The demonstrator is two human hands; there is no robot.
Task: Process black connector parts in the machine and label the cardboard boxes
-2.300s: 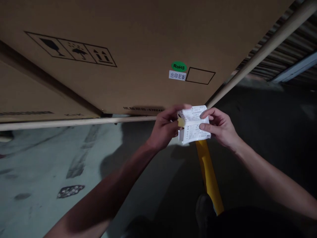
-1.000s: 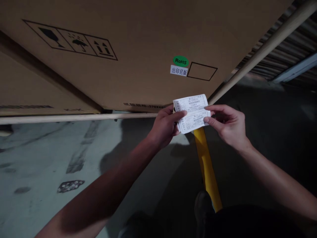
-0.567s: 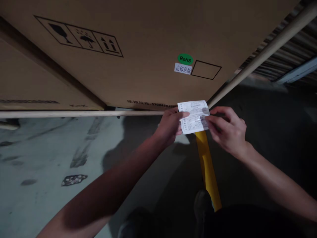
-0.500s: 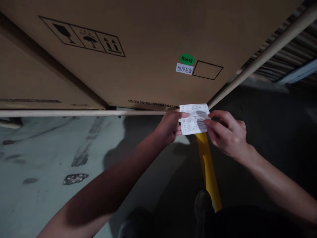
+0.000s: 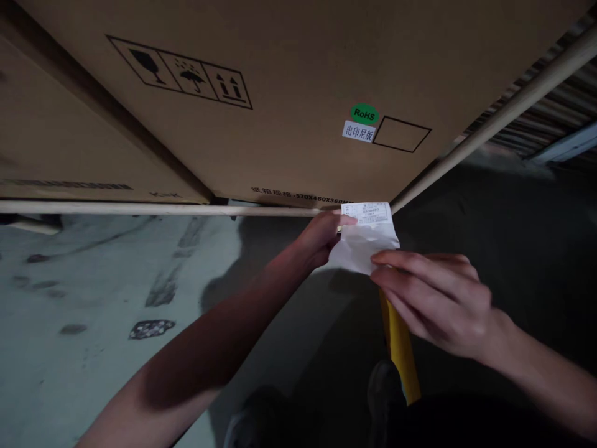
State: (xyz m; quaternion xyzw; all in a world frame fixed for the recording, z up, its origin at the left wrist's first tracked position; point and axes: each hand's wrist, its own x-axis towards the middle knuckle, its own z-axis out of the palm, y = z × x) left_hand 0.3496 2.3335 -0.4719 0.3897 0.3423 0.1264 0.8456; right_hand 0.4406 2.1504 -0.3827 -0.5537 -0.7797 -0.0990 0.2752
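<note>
A printed white label sheet [image 5: 368,213] is held low in front of a large cardboard box [image 5: 298,124]. My left hand [image 5: 321,235] grips the sheet's left edge, thumb on top and the other fingers mostly hidden beneath. Between the thumb and fingertips of my right hand [image 5: 433,298] is the edge of a blank white paper flap [image 5: 361,249], which covers the lower part of the sheet. The flap looks bent towards me. Whether it is a separate layer I cannot tell. On the box are a green RoHS sticker [image 5: 364,114] and a small white label [image 5: 358,131].
Pale wooden bars run along the box's lower edge [image 5: 153,208] and its right side [image 5: 504,106]. Another cardboard box [image 5: 56,137] stands at the left. A yellow floor line [image 5: 402,348] passes beside a dark shoe [image 5: 383,386].
My right hand has moved down and towards me with the paper's edge, and a blank white flap now covers the sheet's lower print. My left hand stays on the left edge. The view has shifted slightly.
</note>
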